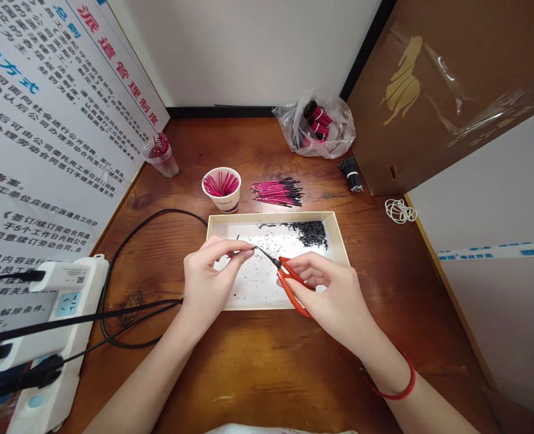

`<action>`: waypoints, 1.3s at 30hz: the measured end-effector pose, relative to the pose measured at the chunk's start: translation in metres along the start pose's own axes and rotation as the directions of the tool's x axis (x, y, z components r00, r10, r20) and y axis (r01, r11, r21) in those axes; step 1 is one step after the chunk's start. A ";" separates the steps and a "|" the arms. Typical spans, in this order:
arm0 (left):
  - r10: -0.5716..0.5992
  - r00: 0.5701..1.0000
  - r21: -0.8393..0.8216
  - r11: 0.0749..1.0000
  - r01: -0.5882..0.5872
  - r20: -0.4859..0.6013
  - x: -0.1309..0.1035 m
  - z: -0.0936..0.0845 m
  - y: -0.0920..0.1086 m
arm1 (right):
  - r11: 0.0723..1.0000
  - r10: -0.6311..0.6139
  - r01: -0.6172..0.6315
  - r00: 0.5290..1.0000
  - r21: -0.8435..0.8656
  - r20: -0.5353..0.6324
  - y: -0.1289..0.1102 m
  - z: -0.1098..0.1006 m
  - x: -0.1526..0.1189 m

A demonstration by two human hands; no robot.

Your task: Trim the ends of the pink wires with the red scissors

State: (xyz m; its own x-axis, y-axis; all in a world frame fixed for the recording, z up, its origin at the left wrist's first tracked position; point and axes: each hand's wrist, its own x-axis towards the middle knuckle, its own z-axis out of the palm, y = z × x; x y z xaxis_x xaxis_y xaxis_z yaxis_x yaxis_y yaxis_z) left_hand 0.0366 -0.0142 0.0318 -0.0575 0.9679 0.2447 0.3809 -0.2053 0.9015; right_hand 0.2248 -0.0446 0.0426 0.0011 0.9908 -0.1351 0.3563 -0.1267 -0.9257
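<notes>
Over a shallow cream box (339,238), my left hand (210,274) pinches a thin wire (231,254) with a pink part and a dark end; most of it is hidden by the fingers. My right hand (339,289) grips orange-handled scissors (289,278), whose narrow dark blades point at the wire's end by my left fingertips. Whether the blades touch it I cannot tell. Inside the box lie a heap of short black pieces (312,233) and scattered tiny bits. Behind it are a paper cup (228,202) of pink wires and a pile of pink-and-black wires (276,191).
At the back left stands a clear plastic cup (165,163) with red wires. Toward the back right are a plastic bag (289,129) of bundled wires, a tied black bundle (351,175) and white string (400,211). A power strip (63,355) and black cables (113,259) occupy the left.
</notes>
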 end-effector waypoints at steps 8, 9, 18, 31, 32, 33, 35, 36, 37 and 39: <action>-0.028 1.000 -0.010 1.000 0.028 0.006 0.000 0.000 0.002 | 0.998 -0.033 0.031 0.999 -0.055 -0.027 0.001 -0.001 -0.001; -0.030 1.000 -0.014 0.999 0.030 0.006 0.000 0.000 0.002 | 0.995 -0.045 0.042 0.998 -0.085 -0.039 0.001 -0.001 -0.001; -0.025 1.000 -0.033 0.999 0.026 0.008 0.001 -0.001 0.002 | 0.981 -0.124 0.112 0.990 -0.160 -0.062 -0.002 0.002 -0.001; -0.034 0.999 -0.035 0.999 0.035 0.015 0.001 -0.001 0.002 | 0.991 -0.085 0.082 0.996 -0.102 -0.029 0.001 0.002 0.000; -0.035 0.999 -0.033 0.999 0.035 0.015 0.001 -0.001 0.002 | 0.992 -0.085 0.081 0.996 -0.100 -0.029 0.001 0.002 0.000; -0.035 0.999 -0.031 0.999 0.036 0.013 0.001 -0.001 0.002 | 0.992 -0.085 0.082 0.996 -0.101 -0.029 0.001 0.003 0.000; -0.030 1.000 -0.032 0.999 0.030 0.009 0.001 -0.001 0.002 | 0.991 -0.084 0.080 0.996 -0.103 -0.032 0.001 0.003 0.000; -0.026 1.000 -0.035 0.999 0.026 0.009 0.001 -0.001 0.001 | 0.992 -0.080 0.076 0.996 -0.104 -0.032 0.001 0.002 0.000; -0.021 1.000 -0.039 0.999 0.022 0.008 0.001 -0.001 0.001 | 0.992 -0.073 0.070 0.997 -0.104 -0.031 0.001 0.002 0.000; -0.015 1.000 -0.048 0.999 0.015 0.008 0.001 -0.001 0.002 | 0.993 -0.061 0.058 0.998 -0.101 -0.027 0.001 0.002 0.000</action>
State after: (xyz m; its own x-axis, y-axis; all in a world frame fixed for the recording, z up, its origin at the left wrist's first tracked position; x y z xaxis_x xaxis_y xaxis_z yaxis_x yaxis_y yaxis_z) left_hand 0.0366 -0.0137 0.0336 -0.0556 0.9720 0.2282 0.3350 -0.1971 0.9214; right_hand 0.2236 -0.0449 0.0407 0.0045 0.9976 -0.0691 0.4487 -0.0638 -0.8914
